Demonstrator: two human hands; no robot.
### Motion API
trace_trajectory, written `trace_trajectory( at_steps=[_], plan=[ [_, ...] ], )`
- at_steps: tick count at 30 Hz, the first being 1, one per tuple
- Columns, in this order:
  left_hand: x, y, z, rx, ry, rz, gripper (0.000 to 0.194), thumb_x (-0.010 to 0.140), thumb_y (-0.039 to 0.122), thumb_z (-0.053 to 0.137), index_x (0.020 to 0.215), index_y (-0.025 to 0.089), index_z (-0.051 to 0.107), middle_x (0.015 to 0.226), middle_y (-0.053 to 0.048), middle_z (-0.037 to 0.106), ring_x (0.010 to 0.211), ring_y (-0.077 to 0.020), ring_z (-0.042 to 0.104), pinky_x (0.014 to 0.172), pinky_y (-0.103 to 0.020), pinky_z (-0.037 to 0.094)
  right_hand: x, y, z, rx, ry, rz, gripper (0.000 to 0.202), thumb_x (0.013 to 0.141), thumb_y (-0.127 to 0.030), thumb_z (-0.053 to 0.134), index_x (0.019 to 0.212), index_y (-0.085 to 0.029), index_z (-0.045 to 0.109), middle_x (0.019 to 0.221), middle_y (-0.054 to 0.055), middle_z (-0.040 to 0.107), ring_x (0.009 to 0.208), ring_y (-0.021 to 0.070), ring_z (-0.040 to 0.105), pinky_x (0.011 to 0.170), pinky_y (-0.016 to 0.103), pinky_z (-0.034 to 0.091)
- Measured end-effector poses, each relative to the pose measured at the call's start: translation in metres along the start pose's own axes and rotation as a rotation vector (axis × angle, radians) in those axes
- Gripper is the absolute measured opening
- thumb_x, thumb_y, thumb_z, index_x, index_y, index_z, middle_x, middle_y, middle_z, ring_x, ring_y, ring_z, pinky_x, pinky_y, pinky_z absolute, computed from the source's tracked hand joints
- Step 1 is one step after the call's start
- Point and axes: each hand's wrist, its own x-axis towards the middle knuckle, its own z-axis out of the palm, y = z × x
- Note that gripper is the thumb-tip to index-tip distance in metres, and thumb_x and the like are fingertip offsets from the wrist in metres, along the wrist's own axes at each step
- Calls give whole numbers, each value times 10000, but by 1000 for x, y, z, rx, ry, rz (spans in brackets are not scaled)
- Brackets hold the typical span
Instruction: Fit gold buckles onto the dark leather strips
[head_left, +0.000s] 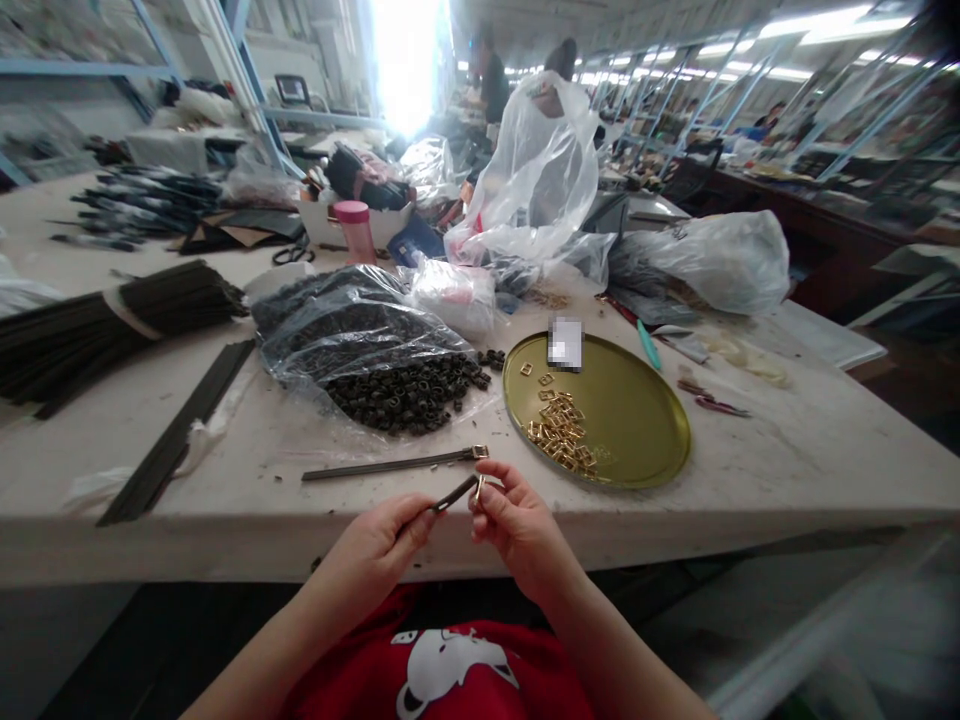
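My left hand (401,535) pinches a dark strap (454,494) between thumb and fingers, in front of the table edge. At the strap's other end, my right hand (514,520) is closed on a small gold buckle (479,489), which touches the strap; whether the strap passes through it I cannot tell. Just beyond my hands lies another strap (390,466) with a gold buckle (479,453) at its right end. To the right, a round gold-coloured tray (645,430) holds a heap of gold buckles (562,430) and a small pale card (565,343).
A clear plastic bag (337,320) spills small dark loops (412,393). Bundled dark strips (67,320) and a flat stack of strips (180,430) lie left. Behind are a pink-lidded jar (354,230), scissors (292,252) and plastic bags (532,170). Snips (720,404) lie right of the tray.
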Motion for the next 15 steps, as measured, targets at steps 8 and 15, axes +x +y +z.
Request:
trace_trajectory(
  at_steps=[8,15],
  plan=[
    [4,-10,-4,95,-23,66,229,864,278,420,755,212,611,825,-19,616,755,-175,531,684,-231,380,1,-2,4,188,53,229,378,581,-249,772,886,-186,558,566,-62,546,426,21,466,426,129,411],
    [8,-20,-13,233,-5,95,242,875,288,396,861,240,633,776,-20,577,681,-160,518,602,-222,353,2,-3,3,239,30,364,401,589,-230,767,939,-181,577,584,-62,552,425,9,459,432,117,404]
  ],
)
